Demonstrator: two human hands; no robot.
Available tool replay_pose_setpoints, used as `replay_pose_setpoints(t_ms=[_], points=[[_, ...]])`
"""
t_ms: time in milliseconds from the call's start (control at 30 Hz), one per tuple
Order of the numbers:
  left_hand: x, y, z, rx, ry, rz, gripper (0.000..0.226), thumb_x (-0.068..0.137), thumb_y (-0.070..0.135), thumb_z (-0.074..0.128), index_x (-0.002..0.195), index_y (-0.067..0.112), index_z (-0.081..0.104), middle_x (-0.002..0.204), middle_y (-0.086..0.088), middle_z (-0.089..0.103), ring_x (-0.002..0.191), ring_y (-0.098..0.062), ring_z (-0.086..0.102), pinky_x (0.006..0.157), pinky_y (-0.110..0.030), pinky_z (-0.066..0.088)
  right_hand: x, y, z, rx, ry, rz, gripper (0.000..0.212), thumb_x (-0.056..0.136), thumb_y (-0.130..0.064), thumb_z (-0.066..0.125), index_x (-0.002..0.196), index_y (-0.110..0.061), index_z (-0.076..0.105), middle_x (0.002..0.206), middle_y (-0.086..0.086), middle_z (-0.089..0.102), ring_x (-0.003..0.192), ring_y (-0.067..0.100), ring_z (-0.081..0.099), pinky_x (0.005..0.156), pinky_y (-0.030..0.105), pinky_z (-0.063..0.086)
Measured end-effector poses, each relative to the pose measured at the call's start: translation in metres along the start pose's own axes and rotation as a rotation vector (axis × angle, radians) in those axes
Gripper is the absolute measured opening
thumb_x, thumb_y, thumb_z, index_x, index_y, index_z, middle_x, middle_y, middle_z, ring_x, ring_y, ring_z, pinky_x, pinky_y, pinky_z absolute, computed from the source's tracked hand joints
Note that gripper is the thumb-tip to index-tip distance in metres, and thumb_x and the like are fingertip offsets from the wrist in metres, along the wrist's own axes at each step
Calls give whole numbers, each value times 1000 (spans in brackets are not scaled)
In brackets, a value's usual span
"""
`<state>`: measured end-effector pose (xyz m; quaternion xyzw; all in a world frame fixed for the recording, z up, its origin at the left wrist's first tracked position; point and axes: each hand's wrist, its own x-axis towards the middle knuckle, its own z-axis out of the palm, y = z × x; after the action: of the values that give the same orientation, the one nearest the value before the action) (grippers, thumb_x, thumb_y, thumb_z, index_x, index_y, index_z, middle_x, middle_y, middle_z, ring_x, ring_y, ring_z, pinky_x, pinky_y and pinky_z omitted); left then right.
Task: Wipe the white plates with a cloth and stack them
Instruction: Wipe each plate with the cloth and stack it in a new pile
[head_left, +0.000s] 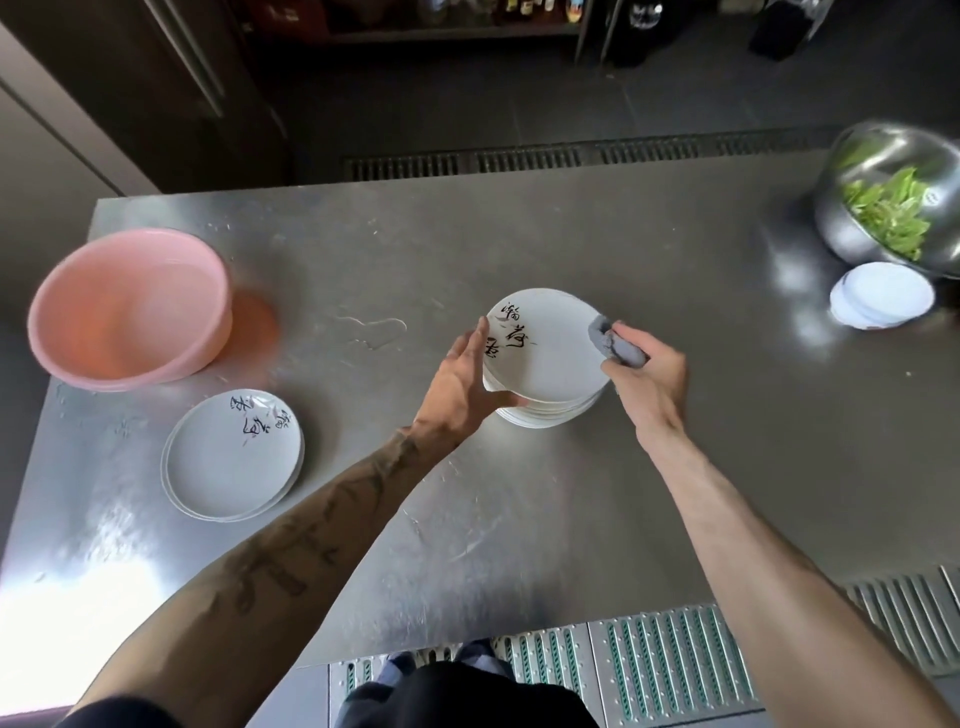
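Left hand (467, 379): reaches in to the left rim of the top plate (556, 358).
Left fingers (475, 343): straight and slightly spread, lying up along the plate's left edge. The thumb stretches out to the right along its near edge. Nothing is wrapped or pinched; the hand steadies the plate with a flat, loose touch.
Right hand (649, 379): sits at the plate's right rim, knuckles up.
Right fingers (639, 340): curled tight round a bunched grey cloth (610, 345), with the thumb closing from the near side.
Cloth: a wad sticks out past the fingertips and touches the right rim of the top plate.
Top plate: white, with black brush writing on its left part. It lies on the stack (550, 413) at mid tabletop (519, 519) and looks slightly tilted, far side higher.
Stack: several white plates. Only their near rims show under the top plate.
Left plates (228, 467): a second, lower pile of white plates with the same black writing. It stands well apart to the left, near the tabletop's front-left part, and no hand touches it.
Basin (124, 312): pink and round, at the far left, just behind the left plates. Its motion blur hides what is in it.
Bowl (841, 228): shiny metal, at the far right corner, with green leaves (888, 213) inside.
White discs (878, 301): a small pile just in front of the bowl. I cannot tell what they are.
Forearms: both bare, the left one tattooed.
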<state>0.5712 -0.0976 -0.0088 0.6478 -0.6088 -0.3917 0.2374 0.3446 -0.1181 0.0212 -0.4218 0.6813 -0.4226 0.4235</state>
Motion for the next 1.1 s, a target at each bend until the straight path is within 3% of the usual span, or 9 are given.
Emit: replay_pose_setpoints(t_ms=[133, 233, 367, 467, 600, 767, 900, 1033, 1100], points=[[3, -7, 5, 39, -10, 26, 117, 72, 26, 94, 162, 9, 22, 162, -11, 32, 147, -26, 35, 122, -31, 28, -1, 4, -7, -51, -57, 36, 32, 86, -17, 72, 85, -49, 76, 78, -19, 70, 68, -4, 58, 83, 21, 50], [0, -12, 10, 33, -30, 45, 119, 73, 25, 93, 164, 15, 17, 167, -9, 22, 152, -25, 30, 123, -39, 29, -4, 7, -12, -133, -41, -5, 30, 91, -11, 66, 112, -29, 78, 85, -36, 70, 84, -10, 66, 94, 30, 57], [-3, -11, 13, 0, -6, 35, 117, 75, 26, 92, 164, 20, 17, 169, -4, 17, 153, -20, 27, 123, -36, 30, -15, 1, -14, -132, 25, -54, 26, 93, -13, 65, 114, -22, 78, 97, -19, 76, 90, 2, 68, 97, 43, 57], [-11, -19, 10, -44, 22, 26, 110, 79, 28, 89, 164, 19, 21, 167, -2, 25, 151, -17, 30, 122, -31, 29, -28, -6, -1, -90, 26, -83, 26, 93, -16, 66, 115, -25, 77, 108, -14, 76, 97, 3, 70, 98, 35, 56], [-48, -63, -17, 34, 138, -51, 75, 94, 32, 74, 156, 11, 38, 152, -9, 47, 141, -25, 42, 110, -20, 27, -54, -16, 38, -53, -68, -126, 27, 94, -10, 66, 117, -21, 77, 112, -14, 75, 101, -6, 67, 97, 17, 51], [-111, -149, -86, 153, 345, -248, 39, 94, 12, 70, 131, 4, 62, 127, -16, 62, 117, -38, 58, 99, -40, 46, -87, -13, 103, -88, -237, -132, 26, 95, -9, 64, 114, -20, 78, 110, -15, 75, 102, -12, 64, 92, 6, 44], [-148, -209, -141, 335, 425, -447, 45, 88, 5, 73, 131, -2, 60, 137, -23, 55, 123, -44, 50, 97, -50, 46, -113, 0, 153, -91, -330, -134, 27, 95, -2, 61, 116, -11, 76, 111, -6, 76, 101, -9, 66, 90, 5, 43], [-157, -245, -174, 410, 316, -530, 59, 84, 12, 81, 133, -4, 53, 140, -25, 47, 123, -45, 47, 95, -51, 43, -134, 15, 187, -108, -386, -84, 29, 95, -1, 60, 118, -10, 76, 114, -4, 76, 110, 4, 69, 103, 24, 50], [-157, -257, -180, 372, 319, -515, 59, 80, 9, 83, 129, -6, 55, 133, -27, 50, 119, -46, 48, 92, -50, 45, -144, 22, 198, -148, -394, -80, 29, 95, -3, 61, 117, -13, 77, 113, -6, 76, 110, 2, 69, 103, 24, 50]])
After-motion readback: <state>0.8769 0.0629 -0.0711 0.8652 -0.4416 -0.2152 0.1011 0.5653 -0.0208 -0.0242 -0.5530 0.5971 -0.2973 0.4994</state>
